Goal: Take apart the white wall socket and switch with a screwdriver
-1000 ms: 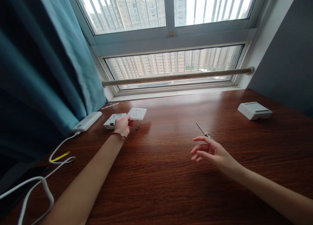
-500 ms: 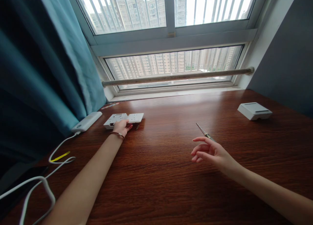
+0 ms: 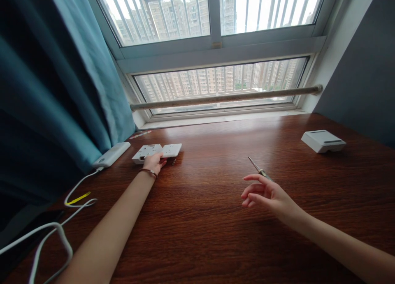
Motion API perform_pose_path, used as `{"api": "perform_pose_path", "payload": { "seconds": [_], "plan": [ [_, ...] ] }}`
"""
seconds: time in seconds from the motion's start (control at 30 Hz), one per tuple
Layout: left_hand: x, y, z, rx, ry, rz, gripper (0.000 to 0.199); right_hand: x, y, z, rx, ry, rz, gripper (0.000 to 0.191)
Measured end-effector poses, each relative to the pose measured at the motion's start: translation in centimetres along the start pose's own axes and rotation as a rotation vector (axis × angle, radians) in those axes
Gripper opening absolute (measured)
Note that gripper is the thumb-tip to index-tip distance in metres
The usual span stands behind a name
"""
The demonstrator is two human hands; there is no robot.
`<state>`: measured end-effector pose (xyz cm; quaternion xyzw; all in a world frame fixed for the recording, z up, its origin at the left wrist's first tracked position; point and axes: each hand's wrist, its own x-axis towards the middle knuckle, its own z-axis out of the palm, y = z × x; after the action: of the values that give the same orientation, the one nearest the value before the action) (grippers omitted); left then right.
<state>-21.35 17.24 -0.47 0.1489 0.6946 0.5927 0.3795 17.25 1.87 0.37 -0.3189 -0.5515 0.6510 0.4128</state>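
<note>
At the far left of the table, my left hand (image 3: 153, 162) has its thumb on the near edge of a white socket panel (image 3: 172, 150) and its fingers below that edge. This panel lies against a white back box (image 3: 148, 151) with small openings, partly covered by my hand. Two small screws (image 3: 174, 162), as far as I can make out, lie just right of my fingertips. My right hand (image 3: 261, 192) hovers over the middle right, fingers loosely bent and apart, nothing in them. Just beyond it a screwdriver (image 3: 255, 165) points away, its handle mostly hidden behind the hand.
Another white box (image 3: 323, 142) sits at the far right of the brown table (image 3: 210, 226). By the curtain (image 3: 101, 91) lies a white power strip (image 3: 111, 154) with a looping white cable (image 3: 80, 176) and a yellow strip (image 3: 79, 198). The window bar (image 3: 228, 98) runs behind the table.
The whole view has shifted very slightly. Both hands and the things on the table keep the same places relative to one another.
</note>
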Motion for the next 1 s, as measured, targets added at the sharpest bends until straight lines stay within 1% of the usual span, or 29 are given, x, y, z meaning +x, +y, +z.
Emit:
{"api": "perform_pose_path", "payload": {
  "seconds": [0.13, 0.27, 0.4, 0.5, 0.57, 0.67, 0.77, 0.87, 1.0],
  "plan": [
    [-0.5, -0.1, -0.4, 0.023, -0.049, 0.026, 0.031, 0.0, 0.1, -0.1, -0.008, -0.002, 0.0, 0.038],
    [-1.0, -0.2, -0.8, 0.052, -0.105, 0.062, 0.032, 0.0, 0.2, -0.1, -0.001, -0.009, 0.002, 0.036],
    [-1.0, -0.5, -0.7, 0.108, -0.08, 0.106, 0.032, 0.0, 0.0, 0.0, 0.001, 0.005, 0.001, 0.036],
    [-1.0, -0.9, -0.9, 0.196, -0.05, 0.155, 0.032, 0.0, -0.1, 0.1, -0.005, 0.011, 0.003, 0.035],
    [-1.3, -1.5, -1.4, 0.282, -0.017, 0.206, 0.027, 0.0, -0.1, 0.1, -0.001, 0.008, 0.003, 0.035],
    [-2.1, -2.5, -2.5, 0.46, 0.037, 0.324, 0.019, 0.0, 0.0, 0.0, 0.001, 0.002, 0.002, 0.034],
    [-3.2, -3.3, -3.1, 0.684, 0.041, 0.468, 0.021, 0.1, 0.0, 0.0, -0.007, -0.002, 0.001, 0.034],
    [-4.2, -3.6, -2.7, 0.889, 0.038, 0.562, 0.028, 0.0, 0.0, 0.0, -0.006, -0.001, 0.0, 0.035],
    [-4.9, -3.2, -1.2, 1.083, 0.067, 0.601, 0.028, 0.0, 0.1, 0.2, 0.006, 0.002, -0.002, 0.036]
  ]
}}
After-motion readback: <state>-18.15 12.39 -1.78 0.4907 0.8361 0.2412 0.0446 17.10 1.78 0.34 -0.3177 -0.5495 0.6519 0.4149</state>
